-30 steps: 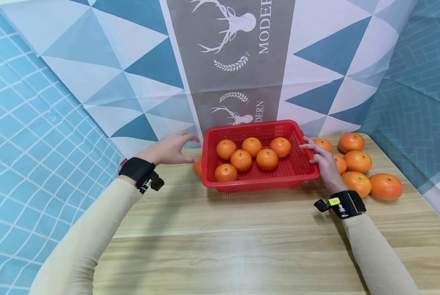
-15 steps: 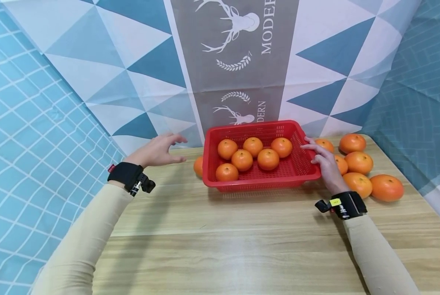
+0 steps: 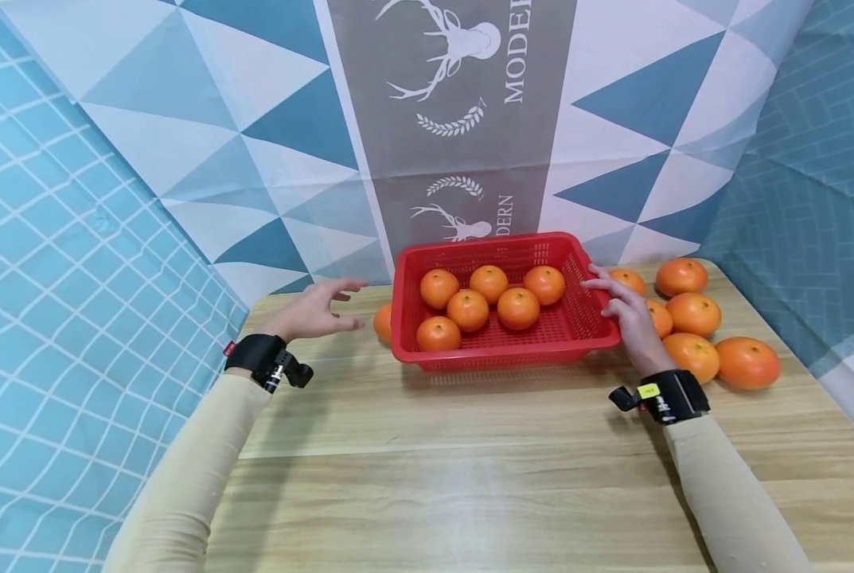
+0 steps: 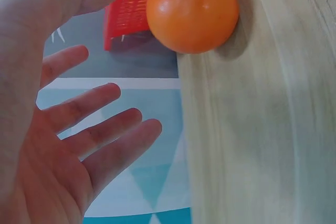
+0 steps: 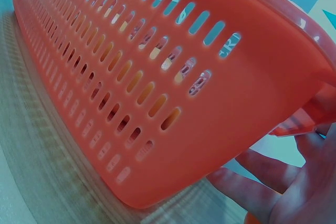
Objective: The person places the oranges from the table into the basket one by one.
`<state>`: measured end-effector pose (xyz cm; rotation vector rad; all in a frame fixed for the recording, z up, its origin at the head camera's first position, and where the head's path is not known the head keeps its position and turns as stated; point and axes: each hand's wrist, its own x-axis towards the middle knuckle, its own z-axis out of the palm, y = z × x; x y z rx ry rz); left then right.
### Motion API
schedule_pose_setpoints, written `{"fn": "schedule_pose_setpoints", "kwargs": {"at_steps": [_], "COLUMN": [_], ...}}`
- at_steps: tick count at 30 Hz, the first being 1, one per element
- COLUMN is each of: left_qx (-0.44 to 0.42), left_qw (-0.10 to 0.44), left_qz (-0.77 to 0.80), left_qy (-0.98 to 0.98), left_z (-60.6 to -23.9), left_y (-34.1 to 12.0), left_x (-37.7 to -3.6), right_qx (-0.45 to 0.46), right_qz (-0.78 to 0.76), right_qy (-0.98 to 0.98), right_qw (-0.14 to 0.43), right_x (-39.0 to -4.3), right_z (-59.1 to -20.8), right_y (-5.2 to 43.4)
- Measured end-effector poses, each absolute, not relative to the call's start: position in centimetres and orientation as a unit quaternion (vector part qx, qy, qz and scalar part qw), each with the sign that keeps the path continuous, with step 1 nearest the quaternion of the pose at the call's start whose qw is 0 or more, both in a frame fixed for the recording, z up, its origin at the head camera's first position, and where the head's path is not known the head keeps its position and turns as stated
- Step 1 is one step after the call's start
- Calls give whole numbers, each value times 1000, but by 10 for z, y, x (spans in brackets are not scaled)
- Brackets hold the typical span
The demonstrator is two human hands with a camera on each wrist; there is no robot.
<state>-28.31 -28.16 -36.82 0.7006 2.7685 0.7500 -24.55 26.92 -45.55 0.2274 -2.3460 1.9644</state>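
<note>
A red slotted basket (image 3: 498, 356) stands on the wooden table and holds several oranges (image 3: 518, 309). My left hand (image 3: 329, 306) hovers left of it, empty, its fingers (image 4: 100, 98) spread. One loose orange (image 3: 382, 322) lies between that hand and the basket's left wall, and the left wrist view shows this orange (image 4: 191, 11) against the basket (image 4: 128, 3). My right hand (image 3: 625, 312) rests against the basket's right rim. In the right wrist view its fingers (image 5: 262, 182) lie fairly straight under the rim of the basket wall (image 5: 157, 66).
Several loose oranges (image 3: 695, 314) lie on the table right of the basket, just behind my right hand. The wooden table (image 3: 469, 477) stretches toward me. A patterned cloth (image 3: 455, 119) hangs close behind the basket.
My left hand has drawn back to the left from the basket's left rim and now hangs over the table's edge. The right hand and the basket have stayed put.
</note>
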Motion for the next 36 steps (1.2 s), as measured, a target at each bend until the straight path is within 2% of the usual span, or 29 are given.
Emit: {"fn": "schedule_pose_setpoints", "kwargs": {"at_steps": [13, 36], "left_qx": [222, 257], "left_qw": [114, 112], "left_qz": [351, 365], "left_qy": [902, 888], "left_z": [-404, -433], "left_y": [-274, -244], "left_x": [-297, -311], "right_qx": [77, 75], "right_qz": [644, 643], "right_qy": [-760, -762], "right_qw": [36, 38], "right_x": [-245, -246], "right_z": [-455, -455], "right_y": [269, 270]}}
